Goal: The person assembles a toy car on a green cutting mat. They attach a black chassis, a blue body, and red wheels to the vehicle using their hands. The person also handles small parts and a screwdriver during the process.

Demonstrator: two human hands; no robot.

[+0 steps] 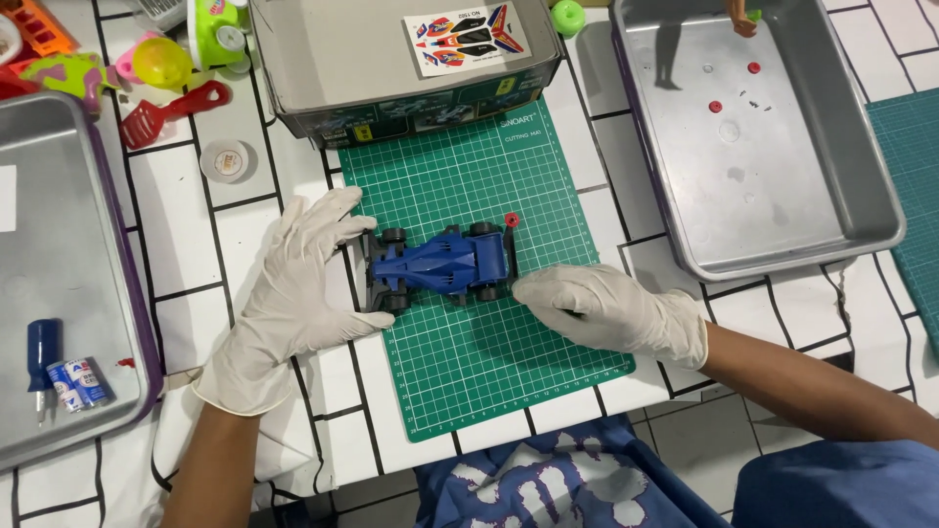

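Green cutting mat (469, 176) bore a blue toy car (440, 266); left hand (293, 284) and right hand (597, 308), both open, flanked it; steadying both ends evenly seemed advisable.

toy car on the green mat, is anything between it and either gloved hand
Nothing visible. The left hand has its fingers at one end of the blue toy car, and the right hand touches the other end. A small red wheel sits just beside it.

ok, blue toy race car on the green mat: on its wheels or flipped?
On its wheels: the blue toy race car shows its body shell upward, black tyres at its sides, on the green cutting mat.
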